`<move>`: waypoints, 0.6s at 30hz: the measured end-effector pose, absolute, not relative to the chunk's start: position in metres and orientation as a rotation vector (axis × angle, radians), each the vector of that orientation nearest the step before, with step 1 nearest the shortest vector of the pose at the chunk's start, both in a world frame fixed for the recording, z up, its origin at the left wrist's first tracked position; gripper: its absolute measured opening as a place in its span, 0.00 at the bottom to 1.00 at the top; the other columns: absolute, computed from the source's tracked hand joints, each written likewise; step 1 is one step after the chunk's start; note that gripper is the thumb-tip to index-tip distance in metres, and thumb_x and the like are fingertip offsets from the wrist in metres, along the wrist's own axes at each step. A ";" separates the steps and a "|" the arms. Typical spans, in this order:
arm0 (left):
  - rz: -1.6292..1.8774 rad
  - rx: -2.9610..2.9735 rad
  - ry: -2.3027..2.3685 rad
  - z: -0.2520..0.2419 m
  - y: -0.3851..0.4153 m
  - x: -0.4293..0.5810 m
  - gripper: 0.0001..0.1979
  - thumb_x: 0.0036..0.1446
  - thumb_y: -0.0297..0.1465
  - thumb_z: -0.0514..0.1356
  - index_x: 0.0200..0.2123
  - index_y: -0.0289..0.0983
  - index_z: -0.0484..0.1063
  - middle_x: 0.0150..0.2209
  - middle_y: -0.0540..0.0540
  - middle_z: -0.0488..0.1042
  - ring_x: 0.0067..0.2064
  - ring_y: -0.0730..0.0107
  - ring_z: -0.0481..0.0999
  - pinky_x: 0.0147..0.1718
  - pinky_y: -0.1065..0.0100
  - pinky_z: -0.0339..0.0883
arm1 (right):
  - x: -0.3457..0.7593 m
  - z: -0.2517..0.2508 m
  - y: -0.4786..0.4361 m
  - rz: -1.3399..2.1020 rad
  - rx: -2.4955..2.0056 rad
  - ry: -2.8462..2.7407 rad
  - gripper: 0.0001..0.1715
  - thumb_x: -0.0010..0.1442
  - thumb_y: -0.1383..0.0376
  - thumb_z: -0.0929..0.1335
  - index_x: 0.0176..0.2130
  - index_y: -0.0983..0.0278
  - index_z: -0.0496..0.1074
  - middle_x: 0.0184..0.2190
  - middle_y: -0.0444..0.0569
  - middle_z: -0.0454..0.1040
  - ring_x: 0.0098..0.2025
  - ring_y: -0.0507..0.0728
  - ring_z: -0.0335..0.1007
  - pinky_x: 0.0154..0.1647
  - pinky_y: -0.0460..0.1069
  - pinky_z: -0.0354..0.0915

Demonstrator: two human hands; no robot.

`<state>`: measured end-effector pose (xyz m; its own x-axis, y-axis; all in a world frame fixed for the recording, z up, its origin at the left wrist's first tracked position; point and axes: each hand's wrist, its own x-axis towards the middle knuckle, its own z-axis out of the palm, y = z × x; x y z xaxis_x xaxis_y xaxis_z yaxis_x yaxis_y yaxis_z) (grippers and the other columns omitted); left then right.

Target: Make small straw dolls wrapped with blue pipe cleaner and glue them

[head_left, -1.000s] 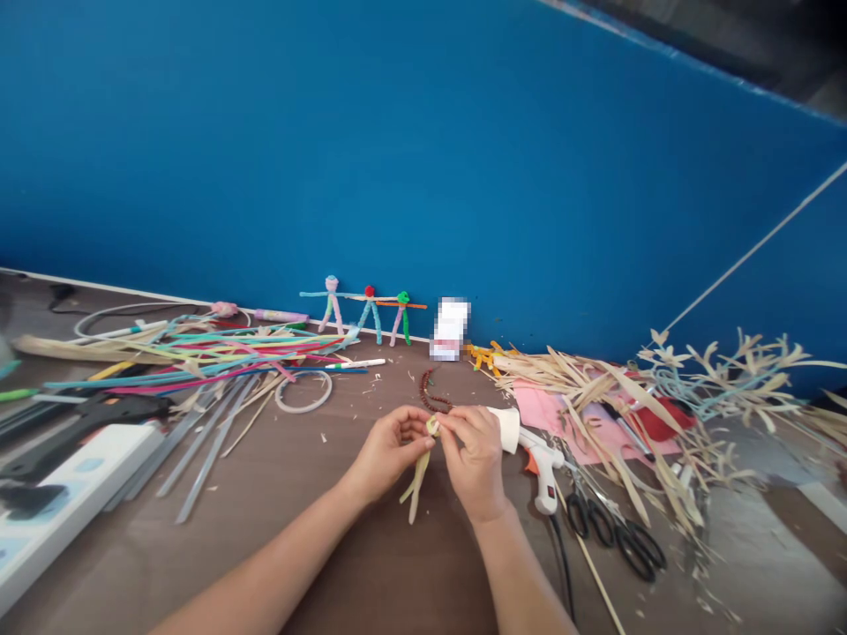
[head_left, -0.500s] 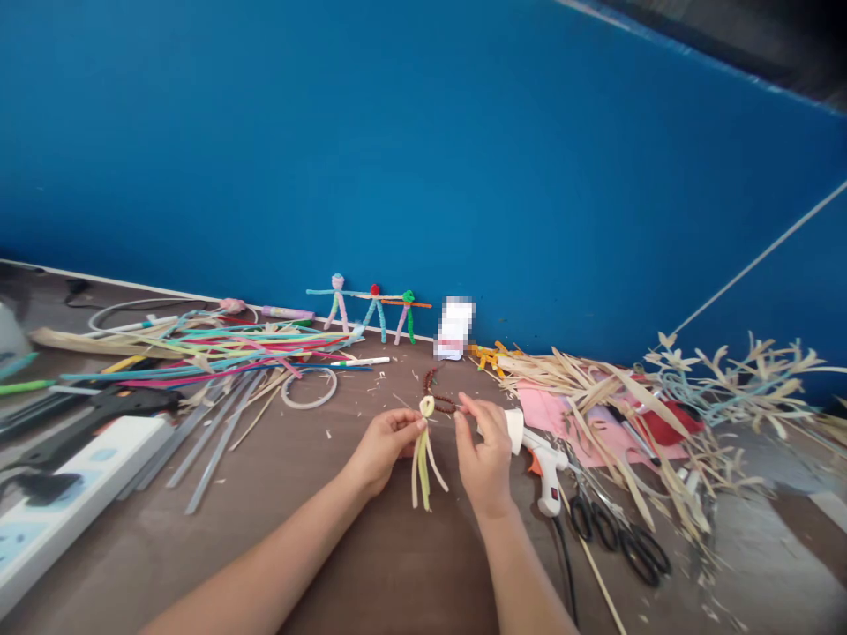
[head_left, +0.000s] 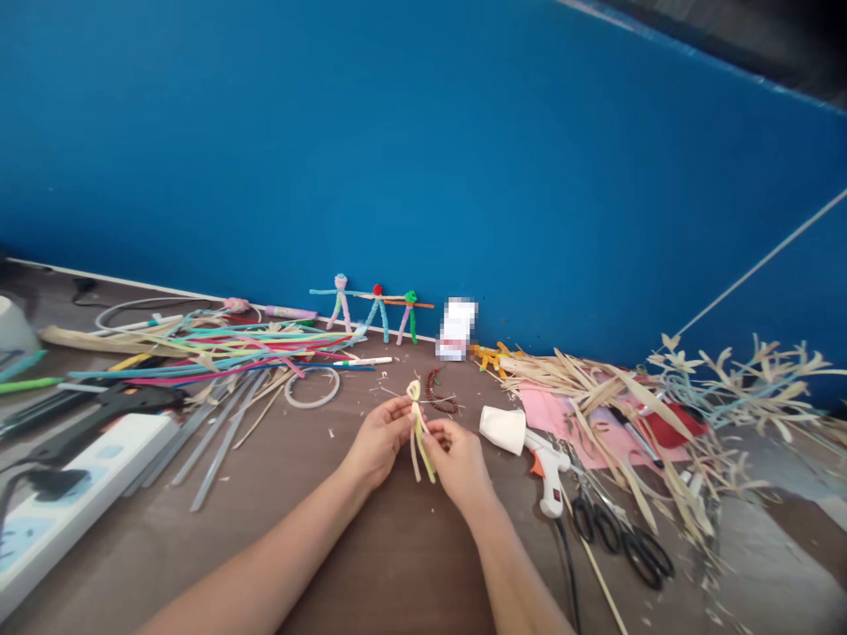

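Note:
My left hand (head_left: 382, 443) pinches a small bundle of pale yellow strips (head_left: 416, 445) near its upper part. A loop in the bundle sticks up above the fingers, and loose ends hang below. My right hand (head_left: 461, 460) is closed on one of these strips at the right side, close to the left fingertips. Fingers partly cover the middle of the bundle. Just beyond the hands lies a brown beaded bracelet (head_left: 433, 392). A white glue gun (head_left: 548, 467) lies to the right of my right hand, beside a white cup-like object (head_left: 501, 429).
Three pipe-cleaner figures (head_left: 377, 313) lean against the blue wall (head_left: 423, 159). Coloured pipe cleaners (head_left: 218, 344) and clear glue sticks (head_left: 228, 441) lie left, near a white power strip (head_left: 99, 494). Black-handled scissors (head_left: 645, 556) and dried husk strips (head_left: 575, 379) are on the right.
My right hand has come left and lower, from beside the bracelet onto a strip of the bundle. The bundle has shifted slightly left and up, and its hanging ends are closer together.

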<state>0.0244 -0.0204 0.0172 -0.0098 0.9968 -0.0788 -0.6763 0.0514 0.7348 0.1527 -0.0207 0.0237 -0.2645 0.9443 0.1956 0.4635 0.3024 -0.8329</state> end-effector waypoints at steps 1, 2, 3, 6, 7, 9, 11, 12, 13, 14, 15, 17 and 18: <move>1.446 0.591 0.717 0.016 -0.020 0.024 0.15 0.37 0.26 0.65 0.32 0.33 0.67 0.27 0.49 0.71 0.28 0.75 0.71 0.30 0.73 0.64 | 0.153 0.021 -0.019 0.924 -1.265 -1.818 0.09 0.52 0.63 0.63 0.31 0.65 0.70 0.24 0.47 0.73 0.25 0.53 0.69 0.26 0.45 0.64; 1.437 0.606 0.738 0.016 -0.020 0.024 0.15 0.38 0.26 0.65 0.32 0.33 0.68 0.27 0.49 0.71 0.28 0.75 0.71 0.30 0.73 0.64 | 0.152 0.019 -0.018 0.973 -1.268 -1.777 0.09 0.51 0.63 0.63 0.30 0.65 0.70 0.23 0.47 0.73 0.25 0.53 0.69 0.26 0.45 0.64; 1.421 0.630 0.768 0.015 -0.020 0.024 0.15 0.38 0.27 0.65 0.33 0.33 0.68 0.27 0.49 0.71 0.27 0.75 0.71 0.29 0.73 0.64 | 0.152 0.018 -0.017 1.018 -1.270 -1.731 0.09 0.51 0.62 0.63 0.29 0.66 0.69 0.23 0.47 0.73 0.24 0.53 0.69 0.25 0.45 0.64; 1.367 0.716 0.869 0.015 -0.021 0.024 0.15 0.39 0.29 0.64 0.33 0.33 0.68 0.26 0.49 0.71 0.26 0.75 0.69 0.25 0.74 0.63 | 0.151 0.017 -0.015 1.180 -1.258 -1.584 0.11 0.50 0.59 0.64 0.27 0.66 0.67 0.21 0.46 0.71 0.20 0.52 0.66 0.20 0.45 0.64; 1.361 0.746 0.891 0.016 -0.022 0.025 0.15 0.39 0.29 0.64 0.33 0.33 0.68 0.25 0.50 0.70 0.25 0.75 0.69 0.25 0.74 0.63 | 0.150 0.017 -0.015 1.232 -1.244 -1.556 0.12 0.50 0.59 0.64 0.27 0.66 0.67 0.19 0.45 0.70 0.18 0.51 0.65 0.18 0.44 0.62; 1.370 0.804 0.907 0.017 -0.023 0.025 0.14 0.39 0.30 0.64 0.32 0.33 0.68 0.24 0.50 0.70 0.25 0.76 0.68 0.25 0.74 0.63 | 0.150 0.017 -0.016 1.275 -1.207 -1.550 0.11 0.49 0.58 0.65 0.26 0.65 0.66 0.17 0.42 0.68 0.16 0.49 0.62 0.15 0.43 0.60; 1.378 0.849 0.914 0.019 -0.024 0.025 0.13 0.40 0.31 0.63 0.31 0.33 0.69 0.25 0.50 0.70 0.25 0.76 0.68 0.26 0.73 0.63 | 0.149 0.017 -0.015 1.249 -1.181 -1.566 0.11 0.48 0.59 0.65 0.24 0.65 0.66 0.16 0.41 0.66 0.15 0.48 0.60 0.15 0.43 0.58; 1.376 0.860 0.917 0.019 -0.024 0.025 0.12 0.41 0.32 0.63 0.31 0.33 0.69 0.25 0.50 0.70 0.25 0.76 0.68 0.26 0.74 0.63 | 0.149 0.016 -0.015 1.235 -1.171 -1.564 0.11 0.48 0.59 0.65 0.24 0.65 0.67 0.16 0.41 0.66 0.16 0.48 0.60 0.16 0.43 0.58; 1.367 0.862 0.917 0.019 -0.024 0.025 0.12 0.41 0.33 0.63 0.31 0.33 0.69 0.25 0.51 0.69 0.24 0.77 0.67 0.25 0.74 0.63 | 0.149 0.015 -0.014 1.231 -1.160 -1.545 0.11 0.48 0.59 0.65 0.24 0.66 0.67 0.17 0.42 0.67 0.17 0.49 0.61 0.18 0.43 0.60; 1.350 0.862 0.911 0.019 -0.024 0.025 0.12 0.42 0.33 0.62 0.31 0.33 0.69 0.24 0.51 0.69 0.23 0.78 0.67 0.24 0.75 0.62 | 0.149 0.014 -0.014 1.238 -1.147 -1.508 0.11 0.48 0.59 0.66 0.25 0.66 0.67 0.18 0.43 0.68 0.19 0.49 0.63 0.20 0.44 0.61; 1.328 0.862 0.898 0.019 -0.024 0.024 0.11 0.43 0.33 0.62 0.31 0.33 0.69 0.23 0.51 0.68 0.22 0.79 0.66 0.23 0.76 0.61 | 0.149 0.014 -0.013 1.254 -1.129 -1.452 0.11 0.47 0.59 0.66 0.27 0.66 0.68 0.20 0.44 0.70 0.21 0.50 0.65 0.22 0.45 0.62; 1.284 0.862 0.867 0.017 -0.024 0.025 0.11 0.44 0.33 0.61 0.31 0.33 0.68 0.22 0.51 0.68 0.21 0.80 0.66 0.22 0.76 0.61 | 0.150 0.014 -0.011 1.289 -1.092 -1.288 0.14 0.47 0.59 0.67 0.32 0.66 0.68 0.23 0.45 0.71 0.24 0.51 0.67 0.24 0.46 0.64; 1.266 0.859 0.859 0.016 -0.024 0.025 0.11 0.44 0.33 0.61 0.31 0.33 0.68 0.23 0.51 0.68 0.21 0.80 0.66 0.22 0.76 0.62 | 0.150 0.015 -0.011 1.300 -1.078 -1.194 0.16 0.46 0.59 0.67 0.34 0.66 0.67 0.23 0.45 0.70 0.24 0.51 0.67 0.24 0.46 0.64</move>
<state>0.0251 -0.0239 0.0159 0.1003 0.9929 -0.0635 -0.4262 0.1005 0.8990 0.1502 -0.0106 0.0145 -0.0763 0.9968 0.0230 -0.1074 0.0147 -0.9941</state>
